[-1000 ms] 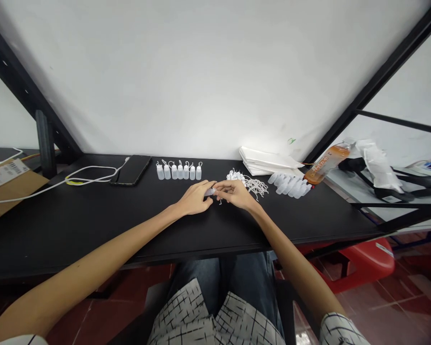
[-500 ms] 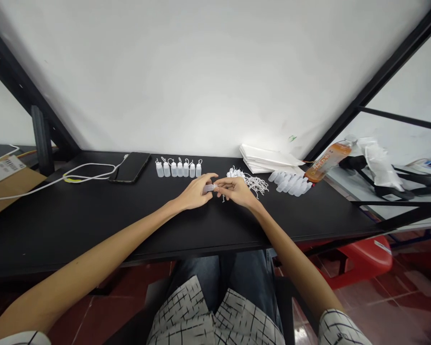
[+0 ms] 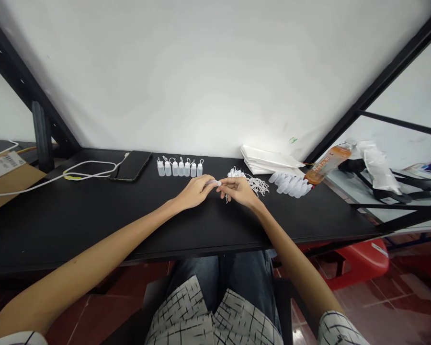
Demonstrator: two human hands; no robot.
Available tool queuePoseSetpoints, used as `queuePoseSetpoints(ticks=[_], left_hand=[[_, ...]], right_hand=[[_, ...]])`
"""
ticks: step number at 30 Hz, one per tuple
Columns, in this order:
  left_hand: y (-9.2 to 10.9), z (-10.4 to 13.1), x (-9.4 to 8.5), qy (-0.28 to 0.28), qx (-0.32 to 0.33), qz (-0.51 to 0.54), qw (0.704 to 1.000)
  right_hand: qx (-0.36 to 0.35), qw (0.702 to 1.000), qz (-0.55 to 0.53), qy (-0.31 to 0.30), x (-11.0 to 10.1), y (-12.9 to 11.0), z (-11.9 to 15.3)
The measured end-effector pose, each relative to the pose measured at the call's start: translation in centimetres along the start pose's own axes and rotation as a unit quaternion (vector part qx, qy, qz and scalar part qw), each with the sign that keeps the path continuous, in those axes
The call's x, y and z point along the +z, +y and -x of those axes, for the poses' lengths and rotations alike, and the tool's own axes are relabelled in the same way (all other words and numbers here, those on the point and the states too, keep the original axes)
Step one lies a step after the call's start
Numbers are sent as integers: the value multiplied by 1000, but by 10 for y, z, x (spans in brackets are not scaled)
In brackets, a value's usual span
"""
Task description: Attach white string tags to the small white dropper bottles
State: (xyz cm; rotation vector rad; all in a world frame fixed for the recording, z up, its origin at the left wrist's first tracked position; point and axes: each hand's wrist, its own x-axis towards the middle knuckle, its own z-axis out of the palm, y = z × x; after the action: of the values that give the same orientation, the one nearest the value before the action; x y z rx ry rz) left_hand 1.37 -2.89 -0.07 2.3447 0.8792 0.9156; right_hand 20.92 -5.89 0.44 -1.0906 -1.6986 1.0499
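Note:
Over the black table (image 3: 129, 230), my left hand (image 3: 196, 192) is closed around a small translucent bottle (image 3: 211, 182), mostly hidden by the fingers. The fingertips of my right hand (image 3: 239, 190) pinch the white cap (image 3: 218, 183) at the bottle's end. Several white-capped bottles (image 3: 175, 168) with looped tips stand in a row behind my left hand. Just beyond my right hand lies a pile of white caps (image 3: 236, 173) and thin white tips (image 3: 259, 186). Farther right, several capless translucent bottles (image 3: 290, 184) lie side by side.
A black phone (image 3: 131, 166) with a white cable (image 3: 89, 163) lies at the left, near a cardboard package (image 3: 10, 179). White sheets (image 3: 269, 160) are stacked by the wall. An orange-labelled bottle (image 3: 328, 163) lies at the right. A red stool (image 3: 362, 263) stands below.
My left fingers have closed further around the small bottle and it has turned, so less of it shows. Both hands have shifted slightly to the right.

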Motion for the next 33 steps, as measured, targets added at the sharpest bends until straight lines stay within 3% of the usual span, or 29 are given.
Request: queuePoseSetpoints(ticks=[10, 16, 22, 26, 33], left_hand=[[6, 0, -5, -31, -36, 8, 999], [1, 0, -4, -21, 5, -4, 1000], [-2, 3, -1, -24, 25, -88, 996], [-4, 4, 1, -1, 33, -122, 992], [-17, 4, 11, 58, 75, -73, 993]], right_hand=[[-5, 1000, 22, -2, 2, -3, 3], [-11, 1000, -4, 3, 2, -5, 2], [-10, 999, -28, 29, 2, -7, 1], [-10, 999, -27, 42, 1, -3, -1], [-5, 998, -49, 25, 2, 1, -3]])
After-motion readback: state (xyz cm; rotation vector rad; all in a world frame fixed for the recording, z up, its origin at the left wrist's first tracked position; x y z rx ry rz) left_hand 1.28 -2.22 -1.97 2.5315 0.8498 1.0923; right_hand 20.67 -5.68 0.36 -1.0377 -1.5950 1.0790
